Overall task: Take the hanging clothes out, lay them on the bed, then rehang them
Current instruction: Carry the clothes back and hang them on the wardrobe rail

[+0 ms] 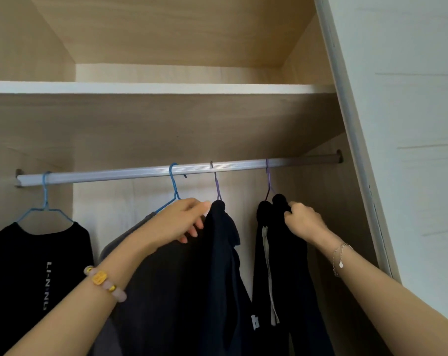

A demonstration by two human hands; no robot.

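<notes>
Rail: the closet rail [181,170] runs side to side above both hands, its right end slightly higher in the view; every hanger hook sits over it, so a garment comes free only by going up and then toward the person.
Clothes: four garments hang on the rail; the black T-shirt [35,265] is near the rail's left end, the grey garment [151,291] and the dark hooded top [222,253] near the middle, the dark trousers [276,253] toward the right end.
Left hand: the left hand [184,219] rests half-open at the neck of the dark hooded top, fingers spread over the fabric, not visibly closed on anything.
Right hand: the right hand [302,222] is curled tight around the top fold of the dark trousers, just under their purple hanger [268,181].
Nearer hand: each hand is directly below one purple hook; the right one already has its garment.
Stage: judged early, nothing is off the rail.
</notes>
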